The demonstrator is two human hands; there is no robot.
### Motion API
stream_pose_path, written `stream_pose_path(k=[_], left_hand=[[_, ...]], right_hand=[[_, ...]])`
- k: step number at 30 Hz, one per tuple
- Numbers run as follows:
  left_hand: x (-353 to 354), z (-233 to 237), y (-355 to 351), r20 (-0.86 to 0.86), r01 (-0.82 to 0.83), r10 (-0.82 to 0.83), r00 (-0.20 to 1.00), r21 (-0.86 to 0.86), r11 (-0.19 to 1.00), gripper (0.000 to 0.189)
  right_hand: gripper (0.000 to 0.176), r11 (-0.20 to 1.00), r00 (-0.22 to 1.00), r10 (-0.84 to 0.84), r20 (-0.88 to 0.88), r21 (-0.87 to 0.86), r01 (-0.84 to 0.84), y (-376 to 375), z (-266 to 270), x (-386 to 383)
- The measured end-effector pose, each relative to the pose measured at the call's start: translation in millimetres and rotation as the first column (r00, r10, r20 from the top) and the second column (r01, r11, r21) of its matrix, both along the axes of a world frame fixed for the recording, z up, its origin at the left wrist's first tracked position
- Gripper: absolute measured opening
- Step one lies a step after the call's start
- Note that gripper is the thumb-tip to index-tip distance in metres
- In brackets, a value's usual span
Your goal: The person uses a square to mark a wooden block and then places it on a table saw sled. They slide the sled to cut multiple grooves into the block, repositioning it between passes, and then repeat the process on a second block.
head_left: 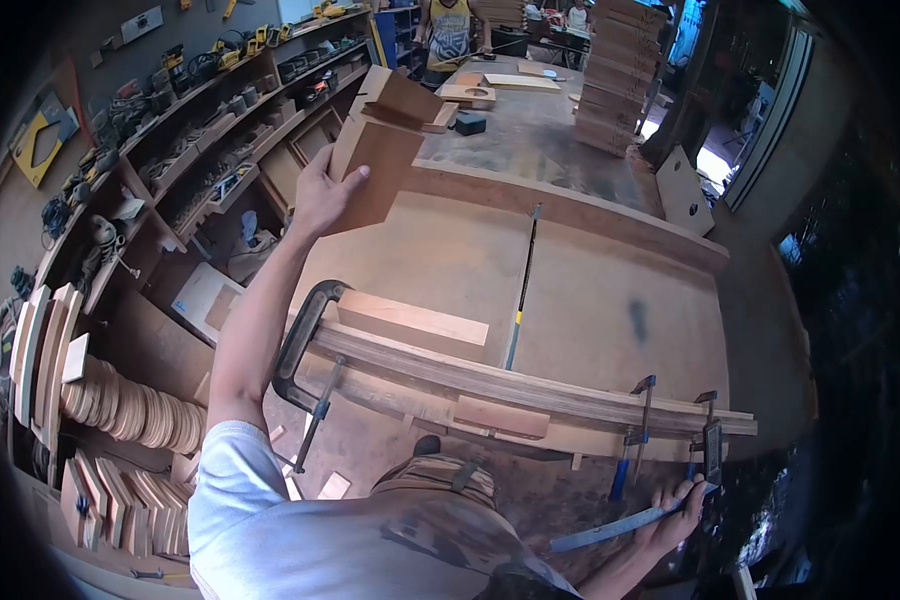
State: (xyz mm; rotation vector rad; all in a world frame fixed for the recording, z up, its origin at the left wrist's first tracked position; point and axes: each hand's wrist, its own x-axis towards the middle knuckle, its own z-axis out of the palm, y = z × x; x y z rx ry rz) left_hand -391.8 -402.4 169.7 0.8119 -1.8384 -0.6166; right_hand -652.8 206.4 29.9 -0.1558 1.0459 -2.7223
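Note:
My left hand (328, 195) is raised over the left side of the sled-like board and grips a brown board piece (375, 165) by its lower left edge, thumb on its face. The piece has a step or fold near its top. Low at the right, my right hand (676, 515) is closed on a blue-grey flat strip (605, 532) that points left. Just above that hand is a bar clamp (711, 445). A second bar clamp (638, 440) and a black C-clamp (300, 345) grip the long laminated wood strip (530, 387) along the near edge.
A slotted wooden panel (620, 290) lies beyond the strip, with a small block (410, 322) on it. Tool shelves (210, 130) line the left wall. Stacked boards (615, 85) stand on the far table. Another person (450, 40) stands at the back. Curved wood pieces (135, 405) are stacked at left.

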Motion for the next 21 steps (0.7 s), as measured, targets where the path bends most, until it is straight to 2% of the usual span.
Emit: stream_pose_path(k=[2,5,9,13,14,18,19,21], left_hand=[[-20,-5,-35,0.134,-0.121,0.140,0.981,-0.146,0.982,0.056],[-42,-3,-69,0.307,-0.158,0.254,0.917,-0.306,0.939,0.055],[-64,-11,-103,0.351,-0.069,0.196,0.916,-0.344,0.936,0.053],[-79,-25,-131,0.429,-0.006,0.163,0.889,-0.345,0.939,0.052],[-81,-31,-139,0.433,0.023,0.144,0.890,-0.357,0.934,0.052],[-86,-51,-158,0.456,0.054,0.164,0.875,-0.427,0.903,0.053],[-87,-51,-156,0.473,0.048,0.147,0.869,-0.375,0.926,0.053],[-88,-48,-147,0.501,0.031,0.115,0.858,-0.272,0.962,0.052]], right_hand=[[0.027,0.998,0.997,-0.069,0.037,0.013,0.069,-3,0,10],[0.026,0.978,0.979,-0.197,0.045,0.077,0.193,-6,-6,16],[0.026,0.957,0.962,-0.272,0.030,0.112,0.267,-28,-1,33],[0.027,0.985,0.988,-0.156,-0.007,0.066,0.157,-62,14,44],[0.023,0.965,0.968,-0.242,0.064,0.122,0.233,-76,23,46],[0.025,0.964,0.968,-0.242,0.073,0.136,0.231,-115,24,45],[0.025,0.978,0.981,-0.187,0.056,0.102,0.181,-125,24,44],[0.026,0.971,0.981,-0.193,0.022,0.151,0.188,-143,23,47]])
